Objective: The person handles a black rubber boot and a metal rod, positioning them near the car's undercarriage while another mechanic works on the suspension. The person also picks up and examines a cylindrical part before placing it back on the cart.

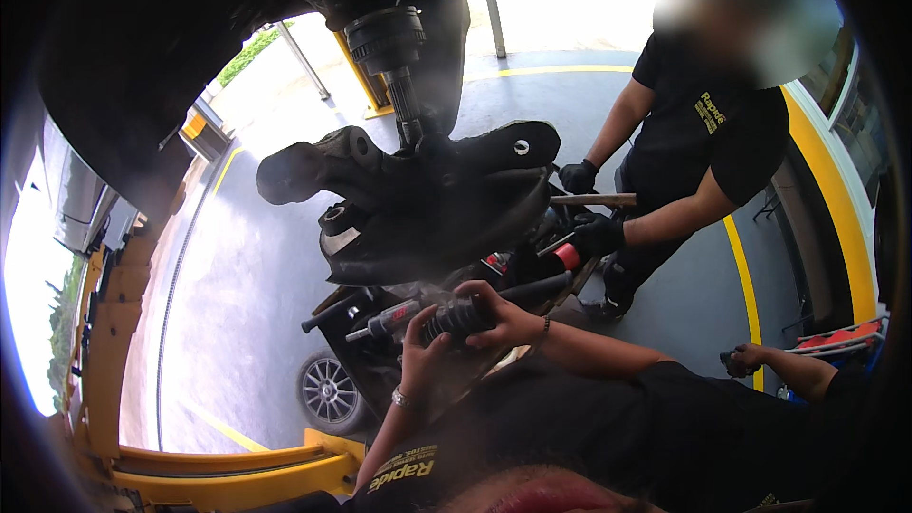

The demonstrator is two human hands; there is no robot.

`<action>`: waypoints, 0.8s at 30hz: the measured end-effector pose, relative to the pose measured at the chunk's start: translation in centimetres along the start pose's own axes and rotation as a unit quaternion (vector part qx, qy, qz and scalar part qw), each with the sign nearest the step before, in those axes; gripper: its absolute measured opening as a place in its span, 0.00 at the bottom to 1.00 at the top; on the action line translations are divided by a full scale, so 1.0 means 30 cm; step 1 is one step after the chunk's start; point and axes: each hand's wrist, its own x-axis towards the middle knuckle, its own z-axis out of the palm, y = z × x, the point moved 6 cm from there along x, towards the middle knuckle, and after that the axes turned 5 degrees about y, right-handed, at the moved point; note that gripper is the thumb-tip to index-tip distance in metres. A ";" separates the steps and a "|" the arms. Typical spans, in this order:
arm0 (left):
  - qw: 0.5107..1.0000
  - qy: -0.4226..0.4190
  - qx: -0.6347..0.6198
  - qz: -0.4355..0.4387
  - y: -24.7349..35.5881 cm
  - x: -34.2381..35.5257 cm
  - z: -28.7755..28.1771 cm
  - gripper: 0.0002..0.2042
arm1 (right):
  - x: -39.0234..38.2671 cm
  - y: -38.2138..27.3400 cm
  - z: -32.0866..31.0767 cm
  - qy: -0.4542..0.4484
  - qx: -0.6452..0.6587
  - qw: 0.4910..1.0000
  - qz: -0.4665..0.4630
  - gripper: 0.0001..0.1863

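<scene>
Both of my hands grip a black ribbed rubber boot (pixel 458 319), which looks like a drive-shaft boot, held low in front of my chest. My left hand (pixel 425 350) wraps its near left end, fingers curled. On the other end, my right hand (pixel 511 321) is closed with thumb and fingers around the rubber. Just beyond my left hand lies a grey and red power tool (pixel 391 317) on a dark tool cart (pixel 328 321). Above hang a dark metal suspension arm (pixel 494 147) and a splined drive shaft (pixel 407 109).
At the right stands a co-worker (pixel 708 133) with black-gloved hands (pixel 597 233) over the cart. Another person's hand (pixel 748 358) holds a small dark object. A wheel (pixel 331 391) is on the floor near yellow lift arms (pixel 237 470). The vehicle's underside (pixel 190 28) is overhead.
</scene>
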 end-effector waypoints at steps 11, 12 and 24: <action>0.995 -0.097 -0.006 0.012 0.126 -0.073 0.152 0.28 | -0.056 -0.115 -0.010 0.090 -0.035 0.994 -0.059 0.42; 0.993 -0.109 0.003 0.038 0.131 -0.075 0.171 0.29 | -0.065 -0.127 -0.004 0.087 -0.082 0.989 -0.082 0.42; 0.990 -0.105 -0.033 0.084 0.106 -0.042 0.184 0.35 | -0.098 -0.131 -0.097 0.160 -0.007 0.983 -0.090 0.38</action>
